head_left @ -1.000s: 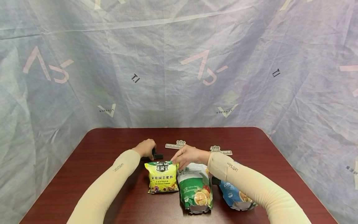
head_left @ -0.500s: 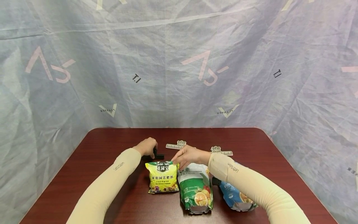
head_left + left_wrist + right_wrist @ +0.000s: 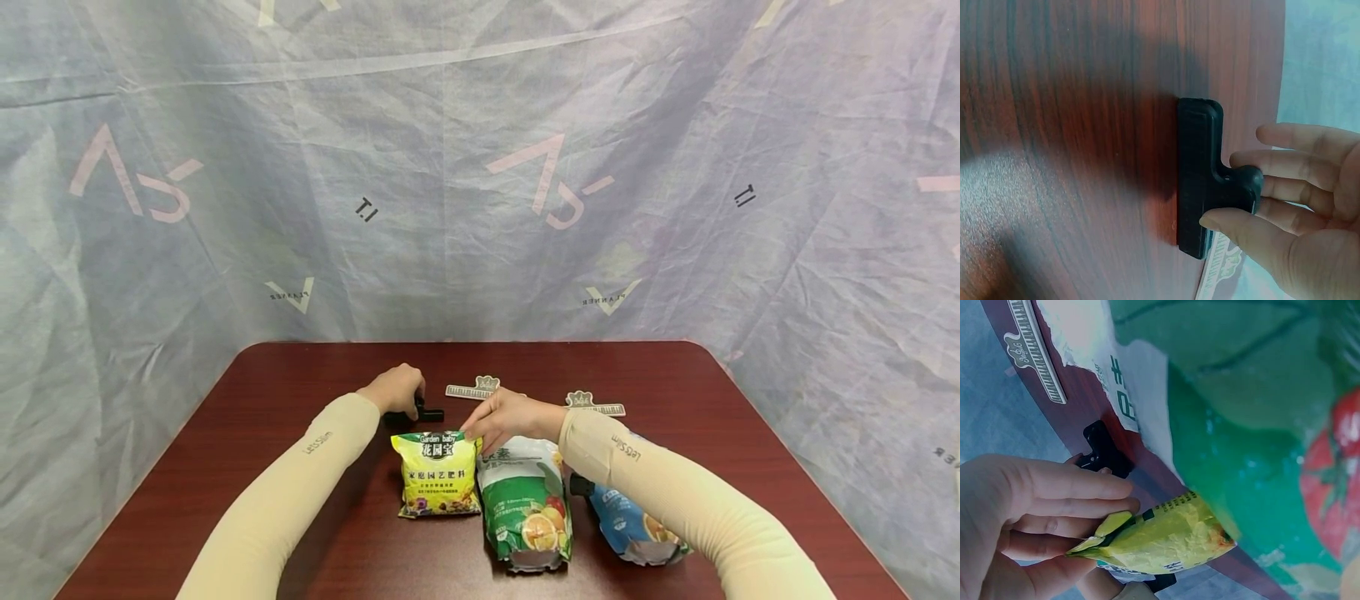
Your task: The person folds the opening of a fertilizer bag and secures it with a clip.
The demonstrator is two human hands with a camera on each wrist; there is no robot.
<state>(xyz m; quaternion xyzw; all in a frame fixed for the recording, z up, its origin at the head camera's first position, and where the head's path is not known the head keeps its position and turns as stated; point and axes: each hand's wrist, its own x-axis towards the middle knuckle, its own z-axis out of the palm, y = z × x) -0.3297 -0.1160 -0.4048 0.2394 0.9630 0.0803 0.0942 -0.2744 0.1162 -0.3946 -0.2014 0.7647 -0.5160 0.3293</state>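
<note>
In the left wrist view, my left hand (image 3: pixel 1310 206) pinches the handle of a black bag clip (image 3: pixel 1200 181) between thumb and fingers; its long bar stands near the tabletop. From the head view, that left hand (image 3: pixel 400 390) is just behind a small yellow fertilizer bag (image 3: pixel 438 479). My right hand (image 3: pixel 512 415) pinches the bag's top right corner, and the right wrist view shows the folded yellow edge between thumb and fingers. Right beside it lies a larger green and white bag (image 3: pixel 525 508) printed with fruit.
A blue bag (image 3: pixel 626 517) lies at the right, partly hidden by the right sleeve. Toward the back of the dark red table (image 3: pixel 330 367) are two clips with piano-key print, one left (image 3: pixel 468 391) and one right (image 3: pixel 600 408). A grey cloth (image 3: pixel 442 208) hangs behind.
My left hand has shifted slightly back and to the right with the black bag clip. My right hand keeps its pinch on the yellow bag's corner.
</note>
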